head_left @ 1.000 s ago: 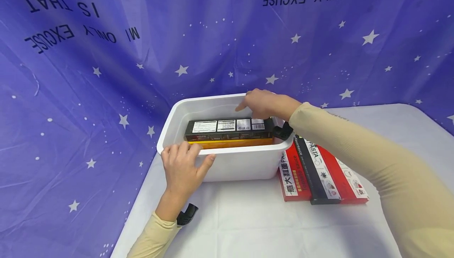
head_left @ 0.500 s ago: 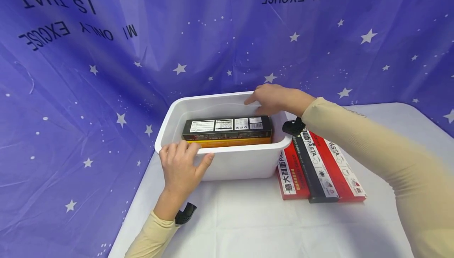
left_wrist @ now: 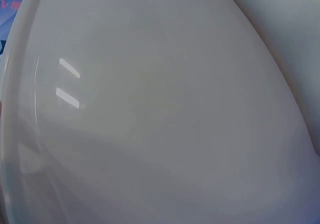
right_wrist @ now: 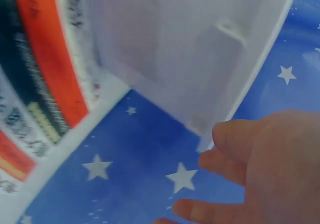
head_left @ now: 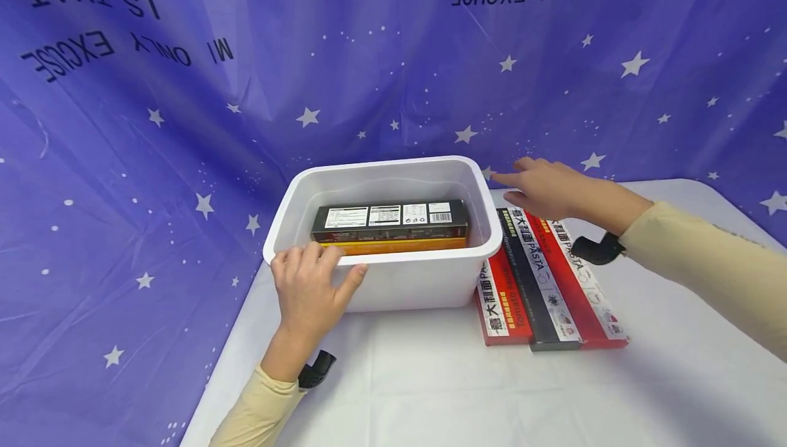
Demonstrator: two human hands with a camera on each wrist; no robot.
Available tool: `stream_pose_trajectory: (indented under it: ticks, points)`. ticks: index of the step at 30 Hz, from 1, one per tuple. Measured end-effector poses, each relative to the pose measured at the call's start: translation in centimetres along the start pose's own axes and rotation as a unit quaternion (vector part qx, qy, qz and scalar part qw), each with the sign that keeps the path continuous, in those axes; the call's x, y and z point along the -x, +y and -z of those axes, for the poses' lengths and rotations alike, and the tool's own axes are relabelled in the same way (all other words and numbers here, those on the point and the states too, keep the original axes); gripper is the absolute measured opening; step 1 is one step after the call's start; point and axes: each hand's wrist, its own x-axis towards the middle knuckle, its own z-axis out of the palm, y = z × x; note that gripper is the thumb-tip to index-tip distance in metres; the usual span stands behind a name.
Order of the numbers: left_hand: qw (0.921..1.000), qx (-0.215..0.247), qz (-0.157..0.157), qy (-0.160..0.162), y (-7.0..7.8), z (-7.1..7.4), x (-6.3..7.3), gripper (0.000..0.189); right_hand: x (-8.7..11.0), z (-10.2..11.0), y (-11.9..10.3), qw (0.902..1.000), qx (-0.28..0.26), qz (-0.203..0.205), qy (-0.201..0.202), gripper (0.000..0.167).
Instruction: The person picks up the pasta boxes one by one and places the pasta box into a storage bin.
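A white plastic bin (head_left: 418, 284) stands on the table. My left hand (head_left: 305, 290) grips its front rim near the left corner, fingers over the edge and thumb along the outside. Inside lie a black box (head_left: 389, 233) with white label panels and, in front of it, an orange box (head_left: 402, 248). My right hand (head_left: 547, 188) is in the air right of the bin, fingers spread and holding nothing. Below it lie a black pasta box (head_left: 533, 276) and two red pasta boxes, a left one (head_left: 505, 307) and a right one (head_left: 581, 290). The left wrist view shows mostly the bin's outer wall (left_wrist: 165, 103).
Behind the table (head_left: 430, 378), with its white cover, hangs a purple-blue cloth (head_left: 393, 57) printed with stars and letters. It also runs down the left side. The pasta boxes lie side by side close to the bin's right end.
My right hand has moved out of the bin and to the right, over the pasta boxes. My left hand stays on the rim. The boxes inside look unmoved.
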Motion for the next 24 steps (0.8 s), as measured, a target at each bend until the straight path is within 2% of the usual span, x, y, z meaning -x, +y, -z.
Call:
stream_pose_trajectory:
  ticks: [5, 12, 24]
  points:
    - [1.0, 0.002, -0.001, 0.005, 0.0, 0.0, -0.1, 0.073, 3.3, -1.9, 1.6, 0.9994, 0.007, -0.034, -0.006, 0.054]
    - [1.0, 0.004, 0.001, -0.001, 0.0, 0.0, -0.1, 0.074, 7.1, -4.6, 3.4, 0.9969, -0.009, -0.078, 0.004, 0.059]
    - [0.9999, 0.009, -0.001, 0.008, 0.2, 0.0, -0.1, 0.071, 11.6, -9.4, 4.5, 0.9852, -0.049, -0.164, 0.0, 0.066]
